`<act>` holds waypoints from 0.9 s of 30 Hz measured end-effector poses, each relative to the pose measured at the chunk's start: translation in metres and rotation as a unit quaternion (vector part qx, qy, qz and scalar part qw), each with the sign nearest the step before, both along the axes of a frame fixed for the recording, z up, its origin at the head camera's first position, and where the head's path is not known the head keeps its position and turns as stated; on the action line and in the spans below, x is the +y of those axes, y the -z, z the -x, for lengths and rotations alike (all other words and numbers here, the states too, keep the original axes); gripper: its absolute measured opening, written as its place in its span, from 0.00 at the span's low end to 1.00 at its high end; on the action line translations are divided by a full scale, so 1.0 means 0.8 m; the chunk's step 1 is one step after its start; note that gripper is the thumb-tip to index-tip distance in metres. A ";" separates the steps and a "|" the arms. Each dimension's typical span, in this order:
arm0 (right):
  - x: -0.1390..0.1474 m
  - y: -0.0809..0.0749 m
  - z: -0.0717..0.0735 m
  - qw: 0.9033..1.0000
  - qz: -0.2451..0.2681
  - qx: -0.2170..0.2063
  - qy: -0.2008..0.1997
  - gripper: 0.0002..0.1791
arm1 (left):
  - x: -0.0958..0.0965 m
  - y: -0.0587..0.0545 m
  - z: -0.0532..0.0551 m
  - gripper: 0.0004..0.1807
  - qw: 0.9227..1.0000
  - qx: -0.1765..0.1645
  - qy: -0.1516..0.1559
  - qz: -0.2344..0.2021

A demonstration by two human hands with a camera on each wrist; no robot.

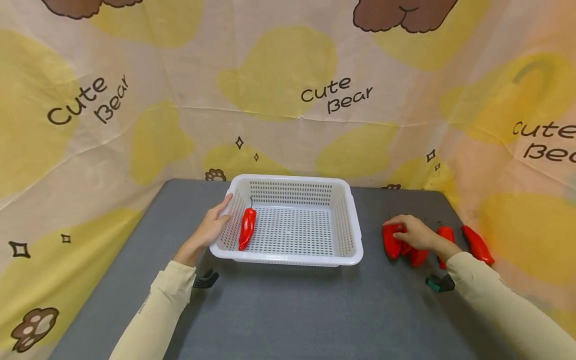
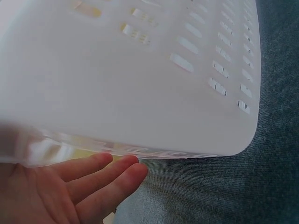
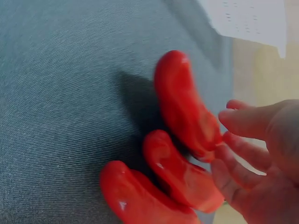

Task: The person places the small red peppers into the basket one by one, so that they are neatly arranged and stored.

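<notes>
A white perforated plastic basket (image 1: 288, 259) stands mid-table, with a red pepper (image 1: 247, 229) lying along its left side. My left hand (image 1: 211, 227) holds the basket's left rim; in the left wrist view its fingers (image 2: 110, 184) lie along the outer wall. On the right, my right hand (image 1: 414, 232) is over a group of red peppers. In the right wrist view, its fingertips reach the end of the nearest pepper (image 3: 180, 102), thumb and fingers spread apart. Two more peppers, a middle one (image 3: 180, 172) and a lower one (image 3: 140, 196), lie beside it.
Farther right lie another red pepper (image 1: 445, 233) and one at the table's right edge (image 1: 478, 245). The grey tabletop (image 1: 288, 310) meets a patterned cloth (image 1: 279, 75) at the back and sides. Dark wrist-device parts show below the left wrist (image 1: 206, 279) and right wrist (image 1: 440, 283).
</notes>
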State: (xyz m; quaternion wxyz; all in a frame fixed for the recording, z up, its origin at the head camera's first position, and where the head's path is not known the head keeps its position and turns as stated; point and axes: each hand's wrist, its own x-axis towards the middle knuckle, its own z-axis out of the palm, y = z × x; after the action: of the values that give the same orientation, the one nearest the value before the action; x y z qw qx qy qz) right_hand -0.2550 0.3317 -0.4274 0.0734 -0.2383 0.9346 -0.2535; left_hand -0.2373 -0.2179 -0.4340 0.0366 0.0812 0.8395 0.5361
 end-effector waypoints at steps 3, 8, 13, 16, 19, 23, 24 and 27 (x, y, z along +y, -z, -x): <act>-0.006 0.005 0.002 1.000 -0.007 0.023 0.005 0.15 | 0.000 -0.002 0.001 0.35 1.000 0.001 0.000 -0.003; -0.011 0.012 0.001 0.999 -0.009 0.045 0.026 0.17 | 0.000 -0.003 0.000 0.35 1.000 -0.003 0.003 -0.011; -0.008 0.018 -0.001 0.997 -0.011 0.046 0.063 0.23 | -0.001 0.000 0.000 0.35 1.000 -0.003 0.001 -0.004; -0.005 0.022 -0.001 0.996 -0.015 0.039 0.082 0.25 | -0.001 0.000 0.000 0.35 1.000 0.002 0.000 0.002; -0.004 0.023 0.000 0.995 -0.019 0.032 0.089 0.26 | 0.000 0.000 0.000 0.35 1.000 0.005 0.003 0.001; -0.007 0.023 0.000 0.996 -0.018 0.033 0.085 0.24 | -0.001 0.002 0.000 0.35 1.000 0.002 0.005 0.003; -0.008 0.023 -0.001 0.996 -0.019 0.035 0.079 0.24 | -0.001 0.002 0.000 0.35 1.000 0.001 0.004 0.005; -0.012 0.023 -0.002 0.997 -0.017 0.033 0.061 0.25 | -0.001 0.004 0.000 0.35 1.000 0.000 0.005 0.006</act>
State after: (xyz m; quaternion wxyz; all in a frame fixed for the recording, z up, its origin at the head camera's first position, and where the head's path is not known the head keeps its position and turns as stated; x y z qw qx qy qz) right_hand -0.2535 0.3219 -0.4454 0.0310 -0.1881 0.9535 -0.2333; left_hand -0.2370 -0.2186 -0.4370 0.0393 0.0852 0.8425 0.5305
